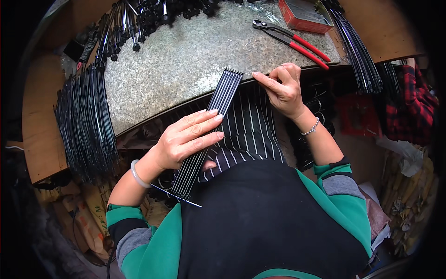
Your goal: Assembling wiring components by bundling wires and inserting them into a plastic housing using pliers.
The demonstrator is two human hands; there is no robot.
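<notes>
A flat row of slim black rods (pixel 226 92), which look like umbrella ribs, slants from the table edge down to my lap. My left hand (pixel 188 137) is closed round its middle, fingers across the top and thumb partly showing beneath. The upper tips lie side by side at the table's rim. Beside those tips, my right hand (pixel 284 93) pinches a thin pale wire (pixel 247 74) between thumb and forefinger; its far end meets the tips. Across the lower end of the row lies a thin shiny rod (pixel 188 201).
Red-handled pincers (pixel 297 44) and a red box of wires (pixel 306 16) lie on the speckled tabletop (pixel 158 69). Dark rod bundles hang over its left (pixel 88 125) and right (pixel 355 51) sides. Black-ended shafts (pixel 134 23) crowd the back. A person's checked sleeve (pixel 411 102) shows at right.
</notes>
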